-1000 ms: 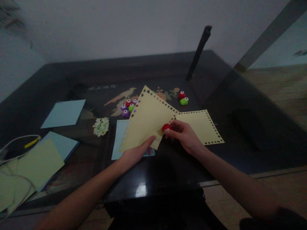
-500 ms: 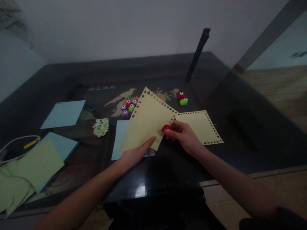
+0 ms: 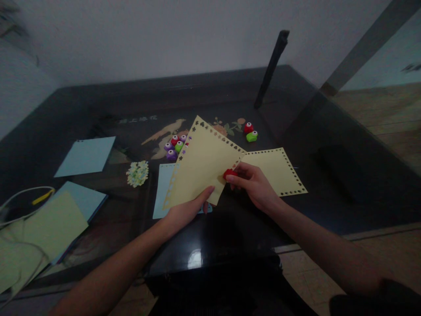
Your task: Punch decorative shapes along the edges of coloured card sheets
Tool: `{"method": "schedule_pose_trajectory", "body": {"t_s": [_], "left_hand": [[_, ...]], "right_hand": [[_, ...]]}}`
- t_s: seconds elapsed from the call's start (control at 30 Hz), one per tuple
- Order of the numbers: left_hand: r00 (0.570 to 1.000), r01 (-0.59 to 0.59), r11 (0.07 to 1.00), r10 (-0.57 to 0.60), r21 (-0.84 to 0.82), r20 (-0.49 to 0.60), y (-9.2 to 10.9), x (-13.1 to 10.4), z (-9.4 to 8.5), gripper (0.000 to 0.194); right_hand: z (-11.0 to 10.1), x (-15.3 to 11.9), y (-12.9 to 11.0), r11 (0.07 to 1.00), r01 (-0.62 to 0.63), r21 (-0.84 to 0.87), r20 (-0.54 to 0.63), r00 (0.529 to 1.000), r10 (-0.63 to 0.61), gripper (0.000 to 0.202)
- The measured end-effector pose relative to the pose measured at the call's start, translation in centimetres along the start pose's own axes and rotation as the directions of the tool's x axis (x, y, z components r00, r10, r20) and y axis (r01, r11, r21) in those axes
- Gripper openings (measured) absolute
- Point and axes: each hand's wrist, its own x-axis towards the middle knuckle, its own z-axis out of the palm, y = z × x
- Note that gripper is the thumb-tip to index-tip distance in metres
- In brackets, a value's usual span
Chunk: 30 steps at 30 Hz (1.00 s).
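Note:
A sheet of yellow paper point(image 3: 204, 162) with small shapes punched along its edges is tilted above the table. My left hand point(image 3: 189, 207) pinches its lower edge, thumb on top. At the sheet's right edge, my right hand point(image 3: 255, 184) is closed on a red craft punch point(image 3: 230, 174), which sits against the paper. Beneath the held sheet lies a blue sheet point(image 3: 160, 193), mostly covered. Behind my right hand is another yellow sheet point(image 3: 274, 169) with punched borders. Several purple, red and green punches point(image 3: 176, 145) stand beyond the held sheet, partly hidden by it.
A red punch point(image 3: 248, 127) and a green punch point(image 3: 251, 136) stand at the back right. Paper scraps point(image 3: 137, 174) lie in a pile on the left. Farther left are a blue sheet point(image 3: 87, 156), stacked paper point(image 3: 62, 219) and a cable. A black post point(image 3: 272, 68) rises from the table point(image 3: 345, 175).
The camera view has shifted slightly. Both hands keep their hold on the yellow paper and the red craft punch, and the punch stays at the sheet's right edge.

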Motion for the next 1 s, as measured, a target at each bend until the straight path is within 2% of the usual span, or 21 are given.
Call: {"method": "schedule_pose_trajectory", "body": {"t_s": [0.2, 0.43, 0.77, 1.0], "left_hand": [[1.0, -0.009, 1.0, 0.009, 0.005, 0.007, -0.12, -0.02, -0.14, 0.055], [0.999, 0.049, 0.999, -0.049, 0.008, 0.021, -0.06, 0.05, -0.16, 0.055], [1.0, -0.02, 0.999, 0.02, 0.026, -0.008, 0.22, -0.01, -0.27, 0.055], [1.0, 0.006, 1.0, -0.005, 0.027, -0.011, 0.18, 0.03, -0.26, 0.055]], "right_hand": [[-0.08, 0.07, 0.17, 1.0, 0.006, 0.028, 0.005, 1.0, -0.006, 0.019], [-0.18, 0.04, 0.21, 1.0, 0.024, 0.002, 0.016, 1.0, -0.024, 0.019], [-0.13, -0.05, -0.32, 0.998, -0.038, -0.044, 0.001, 0.999, 0.038, 0.025], [-0.12, 0.01, -0.14, 0.999, -0.018, -0.03, 0.012, 1.0, 0.018, 0.022]]}}
